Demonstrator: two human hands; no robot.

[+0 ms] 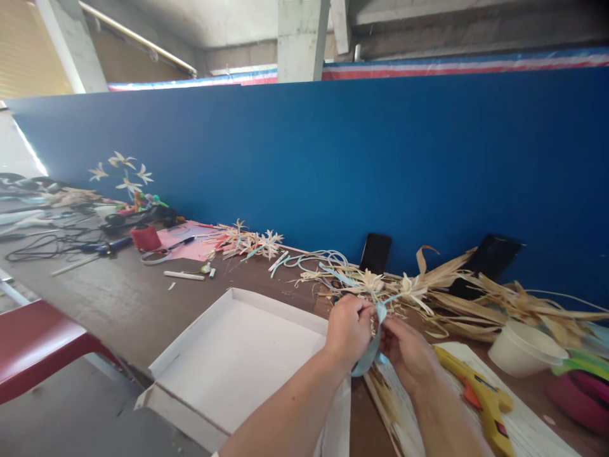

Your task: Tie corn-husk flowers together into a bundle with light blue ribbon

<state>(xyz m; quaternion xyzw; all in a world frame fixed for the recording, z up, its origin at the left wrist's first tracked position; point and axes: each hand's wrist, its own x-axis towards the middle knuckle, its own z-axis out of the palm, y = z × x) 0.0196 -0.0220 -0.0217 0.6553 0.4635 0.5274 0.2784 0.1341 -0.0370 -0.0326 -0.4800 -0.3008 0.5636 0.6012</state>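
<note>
A pale blue ribbon-like strip hangs in a loop between my hands, its upper part beside the stems of cream dried-husk flowers. My left hand is closed in a pinch at the strip and stems. My right hand has its fingers bent in on the strip from the other side; its fingertips are partly hidden. Just above the hands are one cream flower and another flower on a blue stem. Which finger bears on stem or strip is hard to make out.
An open white box lid lies left of my arms. To the right are a yellow glue gun, a white cup and dried husks. Behind stand a phone and a blue partition. Red thread sits farther left.
</note>
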